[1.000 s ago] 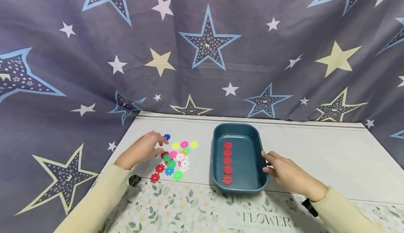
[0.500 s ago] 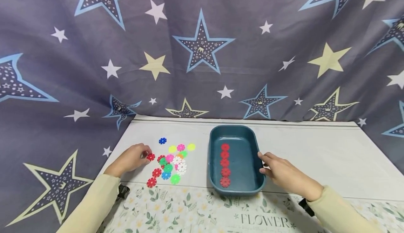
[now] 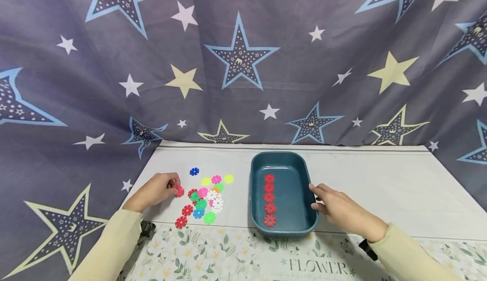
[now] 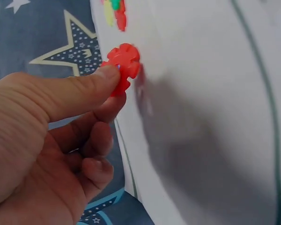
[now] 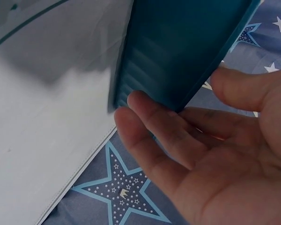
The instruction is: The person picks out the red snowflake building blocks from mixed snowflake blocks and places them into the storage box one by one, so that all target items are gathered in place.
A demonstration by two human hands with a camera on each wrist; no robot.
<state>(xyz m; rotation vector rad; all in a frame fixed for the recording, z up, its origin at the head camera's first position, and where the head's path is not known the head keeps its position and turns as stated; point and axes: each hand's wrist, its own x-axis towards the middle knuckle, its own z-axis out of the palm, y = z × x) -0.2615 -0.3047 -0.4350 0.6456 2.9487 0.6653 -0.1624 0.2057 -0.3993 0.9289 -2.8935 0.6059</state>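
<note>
My left hand [image 3: 156, 191] pinches a red snowflake disc [image 4: 126, 61] between thumb and index finger, just left of the loose pile. The disc has notched edges and stands tilted close to the white tabletop. Several loose snowflake discs lie right of this hand, among them two red discs [image 3: 181, 222] at the near end and white [image 3: 217, 203], green [image 3: 209, 218] and blue ones. My right hand [image 3: 342, 207] rests against the right side of a dark teal tray [image 3: 283, 233], its fingers relaxed along the outer wall. Inside the tray, a column of red discs [image 3: 269, 197] lies along the left.
A dark blue disc [image 3: 194, 171] sits apart at the back of the pile, with yellow discs [image 3: 228, 178] to its right. Behind the table hangs a grey curtain [image 3: 296, 61] with stars. A floral cloth [image 3: 213, 251] covers the front edge.
My left hand has come down left of the pile and taken hold of a red disc, then drawn it slightly left. The right hand stays at the tray. The head view has shifted slightly.
</note>
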